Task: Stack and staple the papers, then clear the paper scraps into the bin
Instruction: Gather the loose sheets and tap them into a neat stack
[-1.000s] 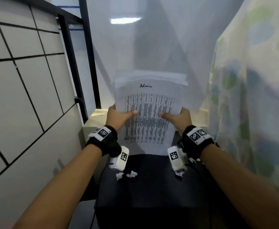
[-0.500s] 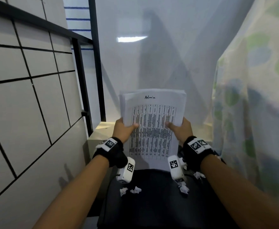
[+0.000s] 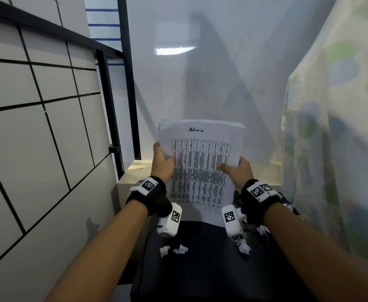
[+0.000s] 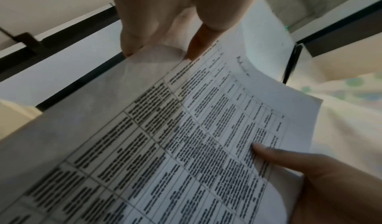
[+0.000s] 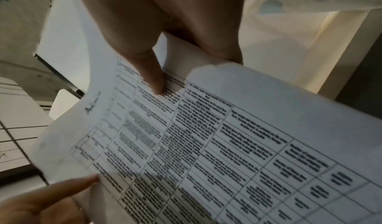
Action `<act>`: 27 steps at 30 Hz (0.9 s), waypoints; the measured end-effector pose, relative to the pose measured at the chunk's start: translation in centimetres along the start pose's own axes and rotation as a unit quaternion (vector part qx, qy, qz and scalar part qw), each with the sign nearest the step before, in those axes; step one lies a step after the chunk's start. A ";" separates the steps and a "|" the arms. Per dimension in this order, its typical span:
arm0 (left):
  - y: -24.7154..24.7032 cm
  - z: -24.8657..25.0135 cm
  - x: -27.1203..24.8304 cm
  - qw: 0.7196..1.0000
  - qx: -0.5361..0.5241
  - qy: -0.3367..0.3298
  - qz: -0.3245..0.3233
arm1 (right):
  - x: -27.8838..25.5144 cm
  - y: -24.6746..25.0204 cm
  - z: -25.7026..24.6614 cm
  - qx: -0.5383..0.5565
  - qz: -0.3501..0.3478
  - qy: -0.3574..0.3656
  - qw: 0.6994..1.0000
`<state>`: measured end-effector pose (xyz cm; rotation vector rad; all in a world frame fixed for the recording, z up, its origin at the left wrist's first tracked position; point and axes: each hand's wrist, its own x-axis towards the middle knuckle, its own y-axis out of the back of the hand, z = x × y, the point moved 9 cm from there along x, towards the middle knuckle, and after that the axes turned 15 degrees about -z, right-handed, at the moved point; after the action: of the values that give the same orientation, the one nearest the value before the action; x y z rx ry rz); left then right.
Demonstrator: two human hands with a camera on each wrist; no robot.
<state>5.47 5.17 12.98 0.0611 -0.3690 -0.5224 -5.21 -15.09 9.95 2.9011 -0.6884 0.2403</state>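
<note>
the stack of papers [image 3: 200, 171] is held upright above the black desk [image 3: 200, 269], its left edge grasped by the left hand [image 3: 162, 162] and its right edge by the right hand [image 3: 237, 171], fingers curled round it. crumpled paper scraps [image 3: 174, 250] are scattered on the desk below.

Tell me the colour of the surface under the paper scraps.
Black, seen best in the head view.
</note>
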 end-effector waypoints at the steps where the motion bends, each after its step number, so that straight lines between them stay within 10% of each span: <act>1: -0.1 0.2 0.1 1.000 0.017 0.003 0.003 | -0.1 0.0 -0.4 0.004 0.001 0.010 1.000; 14: -0.4 0.0 -1.1 0.999 0.034 0.022 -0.035 | -0.1 1.0 -0.3 0.015 -0.001 0.010 1.000; 17: -0.5 -0.4 -0.9 0.998 0.039 0.031 -0.043 | -1.2 2.4 -3.8 -0.024 0.096 0.101 0.990; 22: -0.7 -0.4 -0.9 0.997 0.039 0.036 -0.047 | -4.9 -3.2 -15.2 -0.411 0.108 0.315 0.849; 27: -0.6 0.1 -0.8 0.999 0.024 0.007 -0.044 | -1.9 -10.5 -13.5 -0.653 -0.161 0.180 0.718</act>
<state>4.51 5.10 12.72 0.1287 -0.3657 -0.6003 -3.69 -2.54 21.58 1.4649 -0.1053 0.1532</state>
